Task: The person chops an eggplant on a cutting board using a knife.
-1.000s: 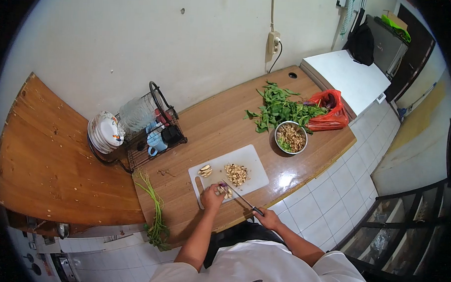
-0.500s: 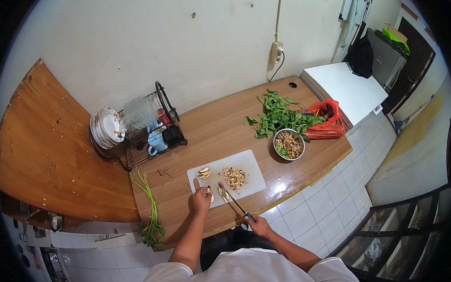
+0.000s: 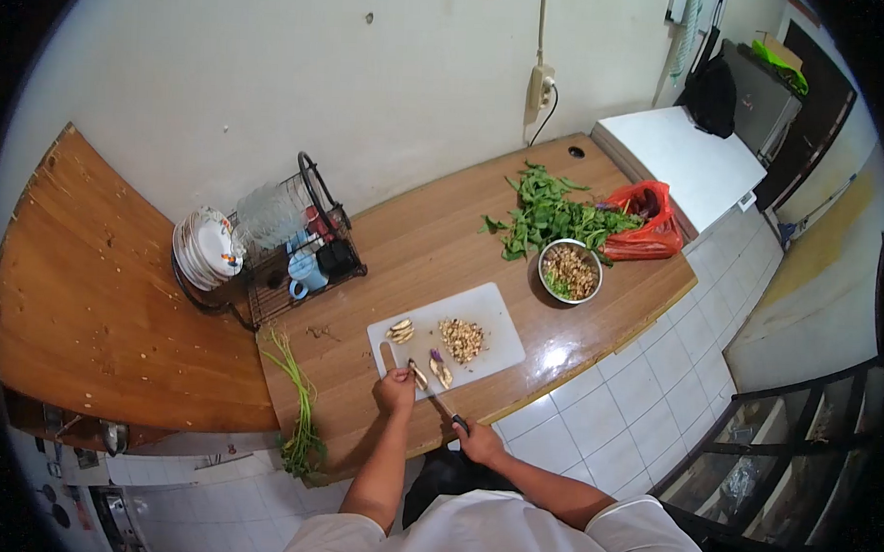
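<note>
Cannot make out the knife (image 3: pixel 445 407) clearly toward its tip, small and blurred near the left hand (image 3: pixel 396 392); cannot tell of any contact between blade and pale piece (image 3: pixel 418 375). Cannot see the near left corner of the board (image 3: pixel 489 321) in full, partly covered by that same hand. Loses the torso at the bottom edge, and the far corners of the room in darkness. Has the left fingers bent and drawn nearly together against the pale piece, on the board near its lower left corner; cannot tell a firm pinch from a light press. Has the right hand (image 3: pixel 478 441) clenched around the dark handle, just off the near edge of the board, with the blade slanting up and left over it. Shows, just right of the pale piece, another piece (image 3: pixel 440 370) with a purple end; beyond it, a chopped heap (image 3: pixel 463 341); to the upper left, slices (image 3: pixel 400 331) in a small group. Shows on the table (image 3: pixel 394 245), past the board, a metal bowl (image 3: pixel 569 301) of chopped bits, partly green, then leaves (image 3: pixel 551 207) running up against a red bag (image 3: pixel 648 242) with dark, indistinct contents.
</note>
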Motion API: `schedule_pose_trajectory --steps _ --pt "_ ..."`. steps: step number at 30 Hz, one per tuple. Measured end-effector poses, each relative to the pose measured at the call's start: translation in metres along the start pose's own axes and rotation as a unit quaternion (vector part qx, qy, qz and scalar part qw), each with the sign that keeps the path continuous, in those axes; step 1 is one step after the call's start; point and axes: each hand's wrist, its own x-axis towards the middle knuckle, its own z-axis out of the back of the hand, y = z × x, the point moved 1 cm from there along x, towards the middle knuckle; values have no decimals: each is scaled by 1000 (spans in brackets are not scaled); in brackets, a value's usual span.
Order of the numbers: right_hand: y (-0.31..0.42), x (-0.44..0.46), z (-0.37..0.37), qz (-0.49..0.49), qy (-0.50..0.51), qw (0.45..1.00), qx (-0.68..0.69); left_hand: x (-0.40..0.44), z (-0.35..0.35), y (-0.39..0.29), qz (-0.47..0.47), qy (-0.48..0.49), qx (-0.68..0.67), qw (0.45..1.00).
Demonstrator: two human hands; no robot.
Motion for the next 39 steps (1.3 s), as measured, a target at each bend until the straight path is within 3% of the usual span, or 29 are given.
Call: schedule_pose_trajectory --steps 8,13,27,29,32,35,39 --pt "11 -11 -5 6 -25 999 -46 1 -3 2 3 2 -30 1000" --pt "13 -13 -4 -9 -17 998 -67 4 -8 12 -50 -28 11 998" --pt "25 27 -10 -5 -3 998 -68 7 4 -2 -30 35 -28 999" --pt "35 37 -16 -71 37 995 -62 8 5 4 -35 44 -23 998" --pt "26 12 -15 -47 -8 997 -61 30 -22 42 -27 67 -75 995" --pt "22 -14 -7 -95 11 994 -45 15 -1 11 0 112 -148 983" --pt "31 15 -16 -58 -20 993 -98 5 18 -10 -45 112 -120 985"
